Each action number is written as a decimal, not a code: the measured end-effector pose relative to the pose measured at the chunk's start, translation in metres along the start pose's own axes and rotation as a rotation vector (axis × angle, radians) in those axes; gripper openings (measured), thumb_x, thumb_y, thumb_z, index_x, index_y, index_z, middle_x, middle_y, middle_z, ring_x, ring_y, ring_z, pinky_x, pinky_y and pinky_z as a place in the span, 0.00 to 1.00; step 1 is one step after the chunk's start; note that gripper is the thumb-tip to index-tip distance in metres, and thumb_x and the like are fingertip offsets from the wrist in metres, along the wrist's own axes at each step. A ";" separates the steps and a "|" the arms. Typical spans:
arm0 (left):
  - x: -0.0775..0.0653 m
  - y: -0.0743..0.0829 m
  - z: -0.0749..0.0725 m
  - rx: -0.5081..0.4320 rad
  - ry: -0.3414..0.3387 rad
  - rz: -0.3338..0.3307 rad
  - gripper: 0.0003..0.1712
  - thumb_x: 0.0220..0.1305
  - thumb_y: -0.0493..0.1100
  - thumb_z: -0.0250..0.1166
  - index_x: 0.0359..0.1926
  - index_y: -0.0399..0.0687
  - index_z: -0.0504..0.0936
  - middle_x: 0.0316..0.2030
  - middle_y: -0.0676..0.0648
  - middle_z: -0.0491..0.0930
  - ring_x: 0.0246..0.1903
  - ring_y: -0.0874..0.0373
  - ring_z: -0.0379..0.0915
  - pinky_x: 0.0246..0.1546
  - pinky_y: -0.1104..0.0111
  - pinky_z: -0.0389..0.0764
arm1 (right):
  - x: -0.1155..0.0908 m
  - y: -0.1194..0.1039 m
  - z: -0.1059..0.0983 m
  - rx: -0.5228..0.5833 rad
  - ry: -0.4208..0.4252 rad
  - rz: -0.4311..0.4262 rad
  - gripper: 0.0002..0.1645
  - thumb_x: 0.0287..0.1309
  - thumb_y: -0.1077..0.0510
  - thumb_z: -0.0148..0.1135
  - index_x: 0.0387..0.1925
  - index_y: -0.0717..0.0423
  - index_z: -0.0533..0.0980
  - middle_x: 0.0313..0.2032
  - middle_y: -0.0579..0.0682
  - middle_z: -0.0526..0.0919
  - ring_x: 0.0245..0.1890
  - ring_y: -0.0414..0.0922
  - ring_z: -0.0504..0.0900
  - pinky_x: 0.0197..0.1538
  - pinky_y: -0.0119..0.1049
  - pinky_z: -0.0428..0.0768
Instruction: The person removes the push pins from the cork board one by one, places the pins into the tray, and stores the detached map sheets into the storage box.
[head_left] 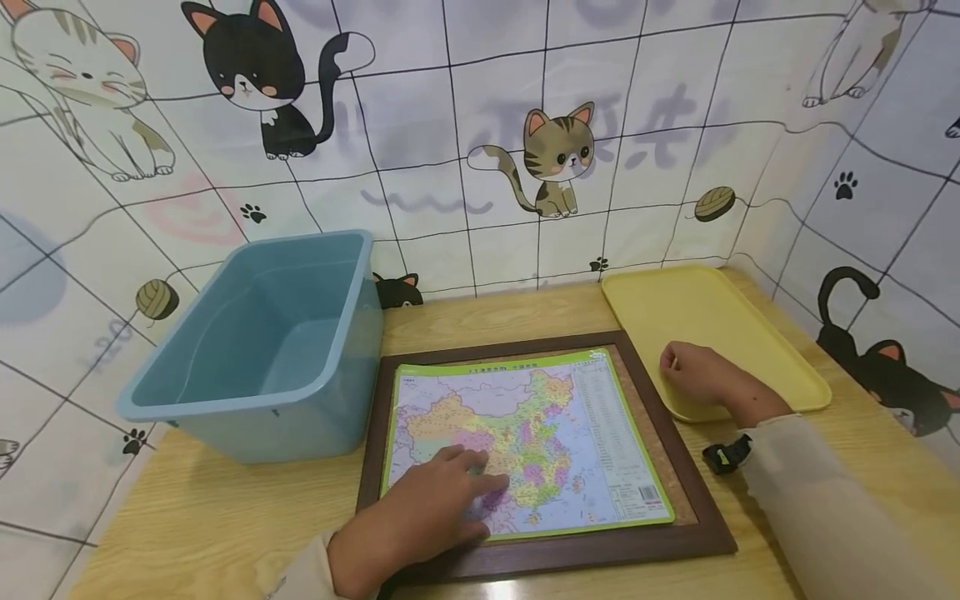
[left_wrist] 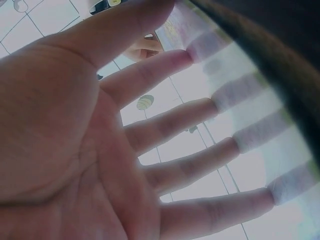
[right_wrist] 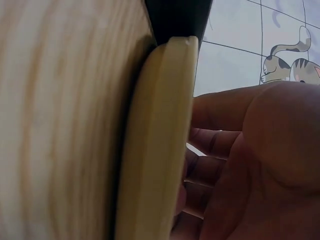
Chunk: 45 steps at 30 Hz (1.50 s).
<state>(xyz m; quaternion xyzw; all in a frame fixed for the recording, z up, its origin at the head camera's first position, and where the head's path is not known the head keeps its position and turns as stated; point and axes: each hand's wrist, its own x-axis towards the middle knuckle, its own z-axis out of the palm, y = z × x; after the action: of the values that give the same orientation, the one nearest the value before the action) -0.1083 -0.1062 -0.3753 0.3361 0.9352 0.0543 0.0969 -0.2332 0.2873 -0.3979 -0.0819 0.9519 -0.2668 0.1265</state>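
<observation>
A laminated map [head_left: 600, 442] with a green border and patches of several colours lies on a brown-framed cork board [head_left: 716, 537]. Spread over the lower left part of the map is my left hand [head_left: 420, 512]. In the left wrist view the fingers of this left hand [left_wrist: 125, 145] are straight and apart, their tips touching the glossy map [left_wrist: 250, 90], which reflects them. My right hand [head_left: 701, 375] is at the near left side of a yellow tray [head_left: 697, 304]. Its fingers are loosely curled and nothing shows in them; the right wrist view has the tray rim [right_wrist: 157, 150] partly covering them.
On the left of the board stands a deep blue plastic tub [head_left: 352, 367]. A wooden table [head_left: 187, 517] carries everything. Behind it is a wall covering [head_left: 420, 183] with cartoon cats and a line grid. A black strap [head_left: 727, 454] is on my right wrist.
</observation>
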 end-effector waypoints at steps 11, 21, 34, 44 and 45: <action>0.002 0.001 0.001 0.008 -0.023 -0.023 0.29 0.56 0.56 0.74 0.61 0.71 0.80 0.64 0.51 0.76 0.64 0.46 0.71 0.42 0.47 0.85 | 0.002 0.004 0.002 -0.020 -0.014 -0.014 0.09 0.73 0.62 0.44 0.40 0.66 0.69 0.32 0.55 0.74 0.25 0.45 0.68 0.27 0.38 0.68; 0.002 0.001 0.001 0.009 -0.030 -0.028 0.29 0.57 0.56 0.74 0.61 0.70 0.79 0.64 0.50 0.76 0.64 0.46 0.71 0.43 0.46 0.85 | 0.003 0.002 0.003 -0.026 0.004 -0.034 0.10 0.73 0.63 0.43 0.40 0.67 0.69 0.29 0.53 0.72 0.24 0.44 0.67 0.26 0.37 0.67; 0.001 0.000 0.000 0.015 -0.025 -0.024 0.30 0.57 0.56 0.74 0.61 0.69 0.80 0.63 0.50 0.76 0.64 0.45 0.71 0.42 0.47 0.85 | 0.005 0.001 0.002 -0.012 0.019 -0.039 0.06 0.72 0.63 0.46 0.41 0.65 0.68 0.25 0.50 0.69 0.22 0.43 0.66 0.25 0.37 0.67; 0.001 0.001 0.001 0.020 -0.019 -0.007 0.29 0.57 0.56 0.73 0.61 0.69 0.80 0.63 0.50 0.76 0.64 0.45 0.71 0.41 0.47 0.85 | -0.007 -0.028 -0.008 0.010 0.179 -0.034 0.15 0.75 0.62 0.42 0.56 0.65 0.67 0.43 0.68 0.80 0.21 0.45 0.71 0.23 0.37 0.67; 0.002 0.001 0.001 0.020 -0.017 -0.005 0.29 0.57 0.56 0.74 0.61 0.69 0.80 0.63 0.50 0.77 0.64 0.45 0.72 0.42 0.47 0.85 | -0.008 -0.032 -0.008 0.006 0.190 -0.039 0.15 0.75 0.61 0.43 0.56 0.64 0.67 0.43 0.68 0.80 0.23 0.46 0.72 0.23 0.37 0.68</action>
<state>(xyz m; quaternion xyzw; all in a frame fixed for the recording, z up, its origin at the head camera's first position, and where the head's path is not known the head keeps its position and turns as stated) -0.1088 -0.1045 -0.3764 0.3350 0.9358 0.0418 0.1018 -0.2253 0.2658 -0.3731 -0.0742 0.9570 -0.2788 0.0309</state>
